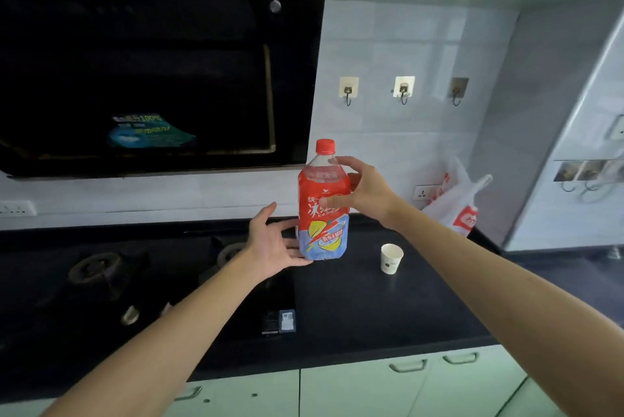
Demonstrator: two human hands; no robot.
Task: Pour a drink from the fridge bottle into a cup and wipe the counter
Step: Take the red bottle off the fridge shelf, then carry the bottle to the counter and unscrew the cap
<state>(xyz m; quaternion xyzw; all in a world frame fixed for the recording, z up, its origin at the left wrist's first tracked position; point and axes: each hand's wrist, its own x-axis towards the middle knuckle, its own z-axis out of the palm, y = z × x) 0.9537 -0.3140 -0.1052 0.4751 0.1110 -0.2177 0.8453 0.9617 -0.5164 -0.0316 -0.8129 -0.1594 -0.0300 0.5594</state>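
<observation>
A large ice tea bottle with a red cap and a red and blue label stands upright on the black counter. My right hand wraps its upper half from the right, thumb across the label. My left hand sits at the bottle's lower left, fingers spread, fingertips touching its base. A white paper cup stands upright on the counter to the right of the bottle, apart from it.
A gas hob with two burners fills the counter's left part, under a black range hood. A small dark packet lies near the front edge. A white and red plastic bag sits in the back right corner. Three wall hooks hang above.
</observation>
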